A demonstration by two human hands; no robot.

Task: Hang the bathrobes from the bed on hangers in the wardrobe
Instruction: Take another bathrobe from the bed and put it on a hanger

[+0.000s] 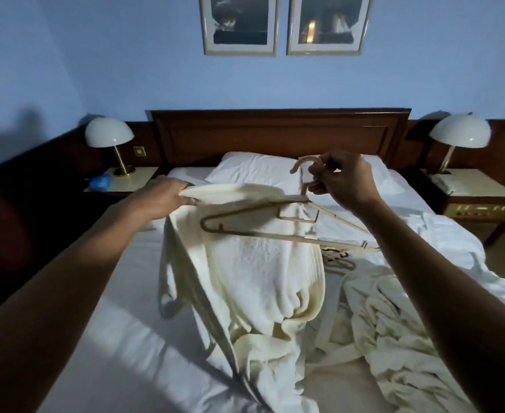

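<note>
You are fitting one bathrobe (260, 278) on the hanger (275, 236), held above the bed (111, 338). Your left hand (164, 198) grips its shoulder at 9 o'clock of the hanger. Your right hand (345, 181) pinches the hook at 1 o'clock. Next, I think, you should slide the hanger's end into that shoulder.

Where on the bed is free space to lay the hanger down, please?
The hanger can go on the sheet left of the held bathrobe, bare as far as its left edge. The right side is crowded: a second bathrobe lies heaped there, with spare hangers beyond it.
</note>
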